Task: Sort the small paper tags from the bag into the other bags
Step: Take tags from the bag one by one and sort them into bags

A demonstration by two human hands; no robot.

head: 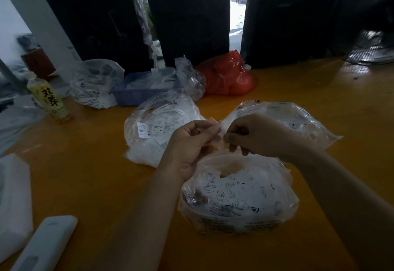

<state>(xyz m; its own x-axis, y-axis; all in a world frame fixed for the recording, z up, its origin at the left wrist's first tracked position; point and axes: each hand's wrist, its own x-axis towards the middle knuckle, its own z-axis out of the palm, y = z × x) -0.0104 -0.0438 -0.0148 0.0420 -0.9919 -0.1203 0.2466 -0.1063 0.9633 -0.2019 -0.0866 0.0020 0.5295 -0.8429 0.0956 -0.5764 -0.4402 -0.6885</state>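
Three clear plastic bags of small white paper tags lie on the orange table (96, 175). The near bag (238, 198) sits under my hands, another bag (157, 126) lies to the left, and a third bag (283, 119) lies behind my right hand. My left hand (191, 143) and my right hand (253, 136) meet above the near bag. Both pinch a small pale piece (219, 130) between fingertips; it is blurred, a tag or the bag's film, I cannot tell which.
A blue tray (136, 96) with white items, a further clear bag (93, 83) and a red plastic bag (226, 77) stand at the back. A yellow drink bottle (50, 100) stands at left, a white remote (42, 245) lies near left. Black bundles (187, 19) line the far edge.
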